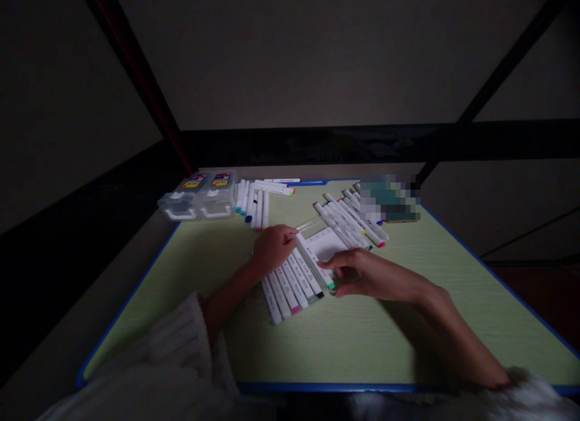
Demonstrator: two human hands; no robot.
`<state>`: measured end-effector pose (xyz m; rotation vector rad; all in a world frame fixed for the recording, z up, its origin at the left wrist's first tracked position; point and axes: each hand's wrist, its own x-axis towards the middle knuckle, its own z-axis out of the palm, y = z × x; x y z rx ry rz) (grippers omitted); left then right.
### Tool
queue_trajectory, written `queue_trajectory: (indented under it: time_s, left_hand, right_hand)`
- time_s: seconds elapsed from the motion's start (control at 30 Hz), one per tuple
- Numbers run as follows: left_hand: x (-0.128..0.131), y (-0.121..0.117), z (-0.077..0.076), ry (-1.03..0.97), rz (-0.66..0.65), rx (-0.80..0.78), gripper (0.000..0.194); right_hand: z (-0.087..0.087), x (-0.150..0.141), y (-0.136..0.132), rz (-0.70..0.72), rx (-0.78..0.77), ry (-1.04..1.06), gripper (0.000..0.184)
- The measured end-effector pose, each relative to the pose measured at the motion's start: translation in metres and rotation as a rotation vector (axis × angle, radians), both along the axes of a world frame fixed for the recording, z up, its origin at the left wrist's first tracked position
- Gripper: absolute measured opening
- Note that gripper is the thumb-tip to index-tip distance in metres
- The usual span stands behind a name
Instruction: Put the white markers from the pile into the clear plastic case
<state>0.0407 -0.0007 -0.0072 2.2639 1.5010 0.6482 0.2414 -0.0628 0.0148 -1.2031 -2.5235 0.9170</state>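
My left hand (274,249) is closed, its fingers curled over the upper ends of a row of white markers. Its fingertips are at the top of a green-ended marker (316,261), partly hiding the grip. Near that marker's lower end, my right hand (362,273) has its thumb and forefinger spread apart, the forefinger close to the marker's side. Beneath the row, a clear plastic holder (310,224) shows in part. Several side-by-side markers (290,282) fan toward me, with pink and black ends among them. A white card or insert (325,243) lies beyond the right fingers.
Two clear handled cases (217,200) stand at the back left of the blue-edged table (362,348). Beside them lie several loose markers (258,206). More markers (351,218) lie at the back right, next to a pixelated greenish object (389,197). A wall rises behind.
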Motion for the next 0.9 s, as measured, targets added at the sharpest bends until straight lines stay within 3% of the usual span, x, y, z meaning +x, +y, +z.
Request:
queue_trajectory:
  time_s: [0.63, 0.9]
  left_hand:
    - [-0.01, 0.01, 0.0, 0.013, 0.004, 0.03, 0.024]
    - [-0.01, 0.008, -0.001, 0.013, 0.015, 0.042, 0.024]
  right_hand:
    - [-0.007, -0.008, 0.0, 0.018, 0.054, 0.051, 0.029]
    - [-0.007, -0.008, 0.0, 0.003, 0.046, 0.051, 0.037]
